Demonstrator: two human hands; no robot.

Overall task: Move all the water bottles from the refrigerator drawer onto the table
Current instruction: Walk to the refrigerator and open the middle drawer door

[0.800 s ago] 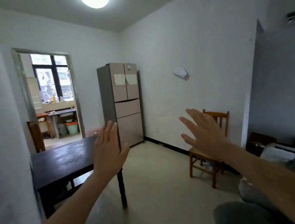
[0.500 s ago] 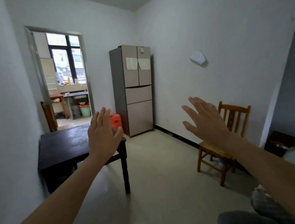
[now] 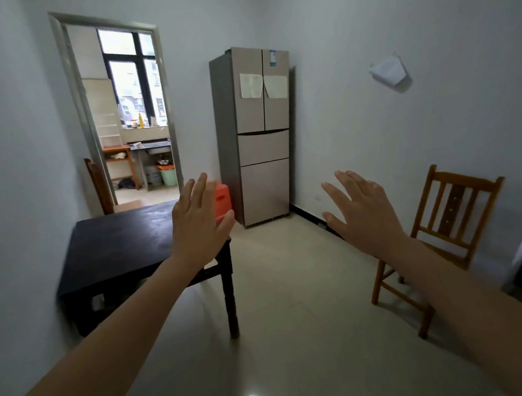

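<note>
A tall beige refrigerator (image 3: 262, 135) stands against the far wall, with its two upper doors and both lower drawers (image 3: 263, 149) closed. No water bottle is visible. A dark table (image 3: 122, 240) stands at the left wall. My left hand (image 3: 198, 227) is raised in the air over the table's right end, fingers straight and holding nothing. My right hand (image 3: 360, 212) is raised at the same height to the right, fingers spread and empty. Both hands are well short of the refrigerator.
An orange plastic stool (image 3: 222, 202) shows behind my left hand, beside the table. A wooden chair (image 3: 440, 233) stands at the right wall, another chair (image 3: 99, 185) behind the table. An open doorway (image 3: 128, 114) leads to a kitchen. Pale floor runs to the refrigerator.
The view has dropped and moved closer to the refrigerator, which looks larger now. Both hands stay raised and open. The ceiling lamp has left the view.
</note>
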